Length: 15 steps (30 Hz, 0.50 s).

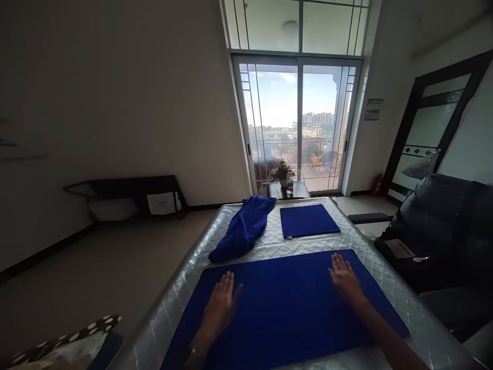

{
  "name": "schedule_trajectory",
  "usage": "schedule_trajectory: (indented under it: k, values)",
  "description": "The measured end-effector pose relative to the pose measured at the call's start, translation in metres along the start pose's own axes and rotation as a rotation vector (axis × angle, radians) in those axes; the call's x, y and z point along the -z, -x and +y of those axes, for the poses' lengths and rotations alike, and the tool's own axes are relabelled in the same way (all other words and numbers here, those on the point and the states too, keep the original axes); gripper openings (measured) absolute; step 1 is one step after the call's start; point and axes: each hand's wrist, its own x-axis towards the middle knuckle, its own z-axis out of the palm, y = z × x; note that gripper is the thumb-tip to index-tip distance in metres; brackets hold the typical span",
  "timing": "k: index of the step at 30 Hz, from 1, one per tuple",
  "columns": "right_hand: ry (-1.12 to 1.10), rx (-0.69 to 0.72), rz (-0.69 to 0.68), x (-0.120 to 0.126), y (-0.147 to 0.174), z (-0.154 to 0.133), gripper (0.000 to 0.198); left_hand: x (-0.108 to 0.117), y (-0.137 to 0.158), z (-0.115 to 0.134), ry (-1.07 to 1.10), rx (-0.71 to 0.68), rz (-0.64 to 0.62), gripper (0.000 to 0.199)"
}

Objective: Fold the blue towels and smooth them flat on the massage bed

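Observation:
A large blue cloth [285, 308] lies spread flat on the table, which has a silvery quilted cover [269, 246]. On the left part of this cloth rests my left hand [221, 300], fingers stretched out and the thumb apart. Near the cloth's far right corner, my right hand [344, 280] lies palm down with its fingers straight. Neither hand grips anything. Beyond the spread cloth, a smaller blue folded cloth [309, 221] lies flat with a small pale tag at its near edge. To its left sits a crumpled blue cloth [244, 228] in a loose heap.
A small dark table [300, 189] at the far end holds a potted plant [282, 172] and a bottle [289, 184]. Black leather seating [442, 221] stands close on the right. Polka-dot fabric [92, 329] shows at the lower left. Glass sliding doors [298, 123] are behind.

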Motion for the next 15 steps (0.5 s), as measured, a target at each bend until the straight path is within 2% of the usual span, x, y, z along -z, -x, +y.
schedule_trajectory:
  k: [5,8,11,13,15]
  values:
    - [-0.237,0.289,-0.103,-0.004,0.015,-0.112,0.063,-0.008,-0.001,0.106,0.170,-0.309,-0.017,0.064]
    - [-0.303,0.339,-0.178,-0.013,0.022,-0.141,0.065,-0.014,0.002,0.135,0.204,-0.359,-0.031,0.063]
    - [-0.318,0.307,-0.207,-0.016,0.023,-0.136,0.066,-0.012,0.007,0.126,0.184,-0.332,-0.050,0.063]
    - [-0.305,0.266,-0.205,-0.015,0.022,-0.115,0.067,-0.009,0.011,0.103,0.145,-0.294,-0.070,0.063]
    - [-0.272,0.211,-0.195,-0.014,0.021,-0.081,0.068,-0.006,0.019,0.068,0.075,-0.225,-0.086,0.063]
